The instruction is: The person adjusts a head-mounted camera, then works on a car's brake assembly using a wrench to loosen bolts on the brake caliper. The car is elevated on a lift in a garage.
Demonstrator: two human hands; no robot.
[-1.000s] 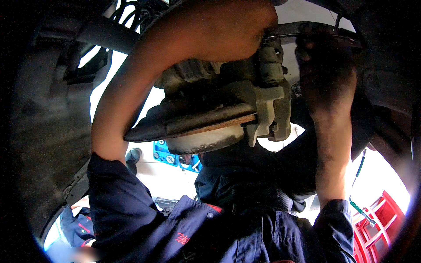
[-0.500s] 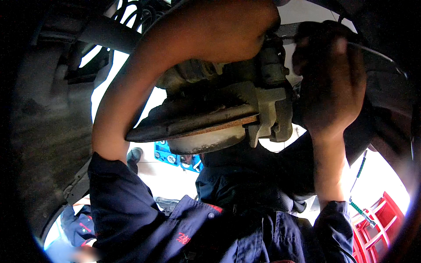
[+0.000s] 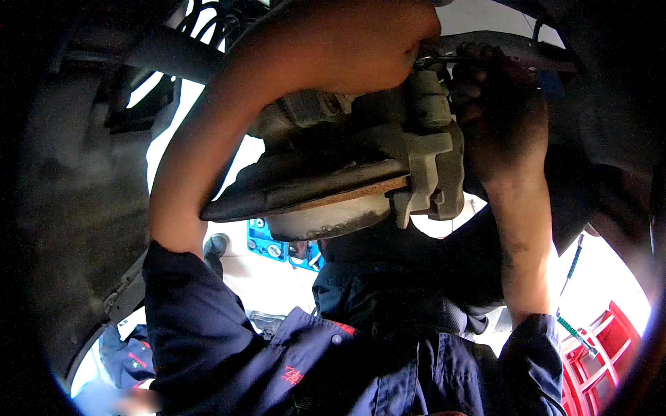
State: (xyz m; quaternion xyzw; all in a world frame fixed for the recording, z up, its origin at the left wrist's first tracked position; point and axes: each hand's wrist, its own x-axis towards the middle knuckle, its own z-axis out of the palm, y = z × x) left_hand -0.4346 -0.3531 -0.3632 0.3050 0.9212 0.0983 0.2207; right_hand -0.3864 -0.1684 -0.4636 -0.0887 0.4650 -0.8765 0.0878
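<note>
A brake caliper (image 3: pixel 431 156) sits over a brake disc (image 3: pixel 354 196) with a rusty rim, in the middle of the view. My left arm curves up and over the disc, and my left hand (image 3: pixel 392 45) is at the top, beside the caliper's upper end; its fingers are hidden. To the right of the caliper my right hand (image 3: pixel 501 114) is closed round a thin metal wrench (image 3: pixel 447 59). The wrench's end meets the top of the caliper's cylindrical part (image 3: pixel 431 100), close to my left hand. Deep shadow covers the right fingers.
Dark wheel-arch panels (image 3: pixel 76 187) close in on both sides. A coil spring (image 3: pixel 201 24) shows at the upper left. Below are a blue tool case (image 3: pixel 267 243), a red slatted frame (image 3: pixel 603 347) at the lower right, and another person's dark sleeve (image 3: pixel 128 353) at the lower left.
My right hand has shifted a little left, toward the caliper, and is less blurred. The thin silver rod right of it no longer shows. My left hand has barely moved.
</note>
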